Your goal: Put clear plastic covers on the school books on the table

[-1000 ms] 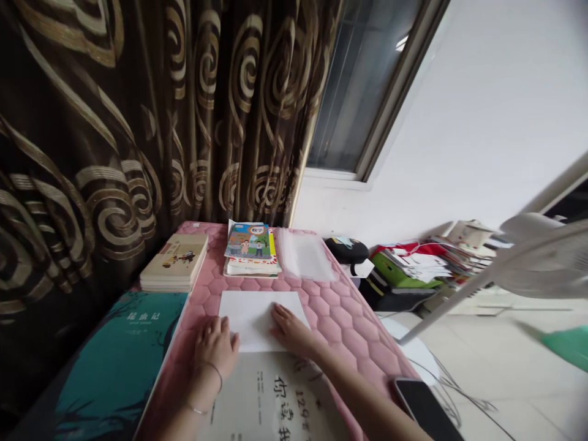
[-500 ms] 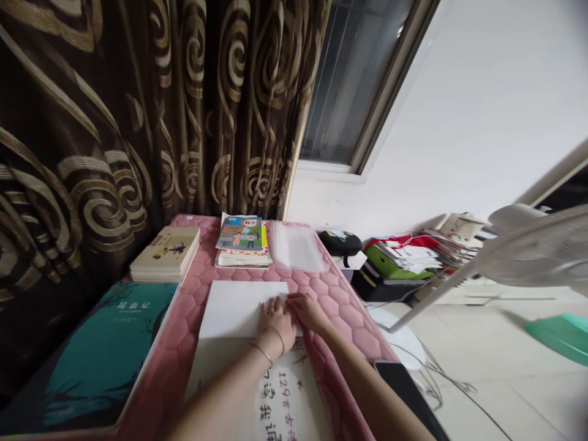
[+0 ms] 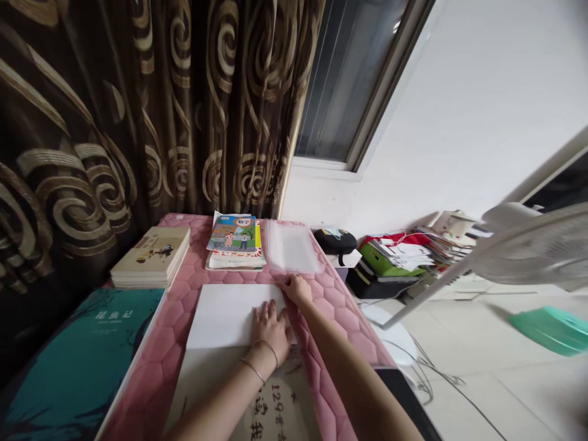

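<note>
Paper [image 3: 223, 315] is spread flat by a printed cover [image 3: 275, 398] on the desk [image 3: 342, 318]; corner seems left to do.
It is pressed by the open left hand [image 3: 271, 331]. Its far right corner is met by the curled right hand [image 3: 298, 290]; whether it is pinched cannot be told.

The light in here is soft and middling. I see the wall [image 3: 482, 110] come up pale and greyish-white, while the curtain [image 3: 197, 122] sinks into near-black folds with a dull sheen on its gold swirls. One small bright glint sits high on the dark window [image 3: 353, 79]. The white page [image 3: 225, 315] looks evenly lit. Rightward, the fan [image 3: 542, 245] appears stretched and soft-edged, and the lower right corner blurs.
</note>
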